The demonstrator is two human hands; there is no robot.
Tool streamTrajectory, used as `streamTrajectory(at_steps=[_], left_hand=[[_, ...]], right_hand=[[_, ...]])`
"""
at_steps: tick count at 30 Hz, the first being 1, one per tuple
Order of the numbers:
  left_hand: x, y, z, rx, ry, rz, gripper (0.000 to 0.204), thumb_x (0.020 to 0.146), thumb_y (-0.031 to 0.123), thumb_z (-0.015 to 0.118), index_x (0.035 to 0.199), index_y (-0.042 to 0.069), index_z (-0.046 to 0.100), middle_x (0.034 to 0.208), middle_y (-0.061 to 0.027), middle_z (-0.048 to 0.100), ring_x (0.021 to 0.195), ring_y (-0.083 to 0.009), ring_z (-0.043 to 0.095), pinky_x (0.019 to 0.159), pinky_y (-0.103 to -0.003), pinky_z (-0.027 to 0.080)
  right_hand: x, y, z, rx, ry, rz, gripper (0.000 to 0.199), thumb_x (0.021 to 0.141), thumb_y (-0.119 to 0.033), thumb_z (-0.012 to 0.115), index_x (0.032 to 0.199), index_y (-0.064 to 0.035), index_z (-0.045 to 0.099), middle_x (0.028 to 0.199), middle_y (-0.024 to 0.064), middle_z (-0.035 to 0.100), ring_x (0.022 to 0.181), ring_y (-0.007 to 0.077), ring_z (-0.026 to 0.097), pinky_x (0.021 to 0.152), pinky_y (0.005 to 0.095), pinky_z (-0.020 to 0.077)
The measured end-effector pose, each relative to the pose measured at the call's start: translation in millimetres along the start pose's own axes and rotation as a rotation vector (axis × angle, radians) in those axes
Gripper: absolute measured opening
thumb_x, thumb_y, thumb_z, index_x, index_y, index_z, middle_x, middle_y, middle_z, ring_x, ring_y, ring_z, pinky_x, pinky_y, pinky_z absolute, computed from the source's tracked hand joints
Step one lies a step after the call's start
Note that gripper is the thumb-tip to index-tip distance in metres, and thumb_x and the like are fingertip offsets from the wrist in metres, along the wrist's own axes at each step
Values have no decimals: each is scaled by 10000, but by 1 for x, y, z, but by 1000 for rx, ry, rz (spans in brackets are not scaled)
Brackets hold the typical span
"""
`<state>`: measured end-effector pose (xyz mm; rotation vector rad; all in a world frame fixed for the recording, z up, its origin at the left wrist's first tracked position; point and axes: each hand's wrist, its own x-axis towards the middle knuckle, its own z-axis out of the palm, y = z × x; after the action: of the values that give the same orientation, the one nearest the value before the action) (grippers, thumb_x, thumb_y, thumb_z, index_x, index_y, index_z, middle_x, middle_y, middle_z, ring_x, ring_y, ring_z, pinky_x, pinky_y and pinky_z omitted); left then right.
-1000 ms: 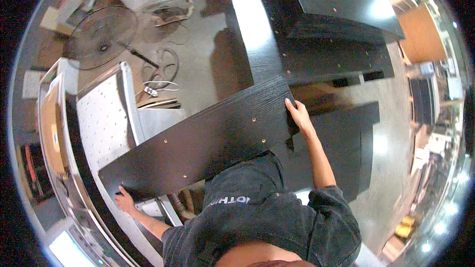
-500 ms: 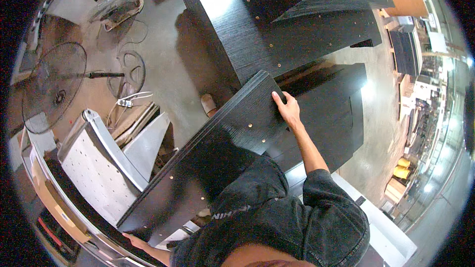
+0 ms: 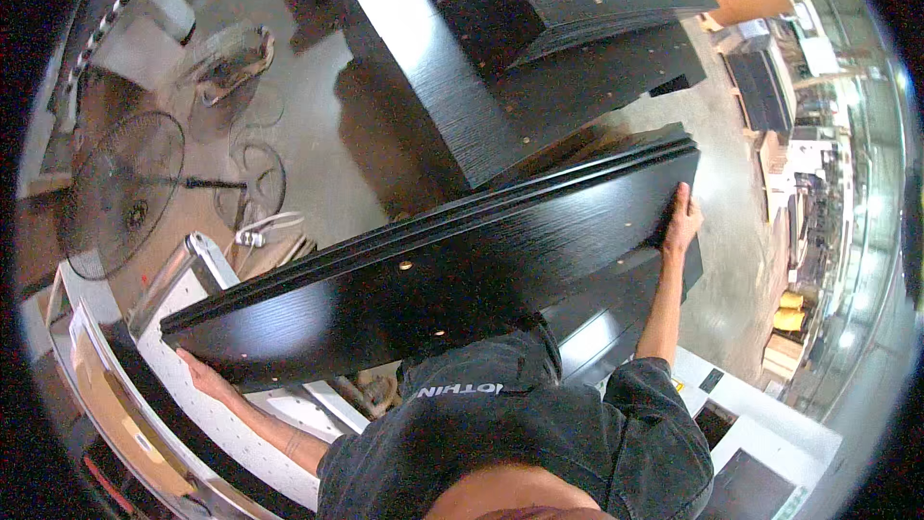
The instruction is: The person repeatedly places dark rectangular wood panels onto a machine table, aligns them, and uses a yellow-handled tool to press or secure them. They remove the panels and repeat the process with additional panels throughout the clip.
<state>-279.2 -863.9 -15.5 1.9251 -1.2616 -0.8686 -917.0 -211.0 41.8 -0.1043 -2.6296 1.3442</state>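
Note:
I hold a long black wood-grain panel (image 3: 452, 270) with small dowel holes, tilted so its grooved upper edge faces up. My left hand (image 3: 202, 376) grips its lower left end near a white perforated board. My right hand (image 3: 681, 221) grips its right end, arm stretched out. The panel spans across in front of my dark shirt.
More black panels (image 3: 539, 29) lie stacked on the concrete floor ahead. A standing fan (image 3: 120, 193) and cables lie at left. A white perforated board (image 3: 192, 395) leans at lower left. A white machine (image 3: 751, 433) sits at lower right, shelves at far right.
The panel has been lifted and swung closer to level, its right end rising away from the stacked panels; both hands kept their grip on its ends.

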Motion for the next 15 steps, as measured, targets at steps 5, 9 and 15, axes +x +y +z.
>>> streamTrajectory(at_steps=[5, 9, 15], left_hand=[[-8, 65, 85, -187, -228, 88, 742, 1005, 582, 580, 1360, -70, 614, 1327, -160, 672, 1134, -245, 650, 1014, -327, 481], [-13, 103, 150, 77, -306, 207, 854, 950, 706, 550, 1369, -35, 616, 1356, -165, 665, 1209, -315, 637, 1062, -334, 440], [-31, 155, 204, 397, -355, 300, 1011, 899, 862, 368, 1257, -23, 700, 1185, -197, 733, 1121, -383, 667, 999, -437, 474]], right_hand=[[-7, -45, -95, -66, 200, -19, 474, 1007, -446, 657, 745, -55, 602, 736, -57, 524, 694, 75, 436, 608, 279, 347], [-17, -35, -153, -182, 283, 70, 576, 960, -549, 675, 695, -44, 601, 667, -34, 507, 659, 75, 429, 597, 298, 351], [-41, 0, -181, -323, 380, 222, 697, 884, -692, 670, 693, -22, 654, 666, 33, 579, 663, 137, 514, 677, 328, 433]])
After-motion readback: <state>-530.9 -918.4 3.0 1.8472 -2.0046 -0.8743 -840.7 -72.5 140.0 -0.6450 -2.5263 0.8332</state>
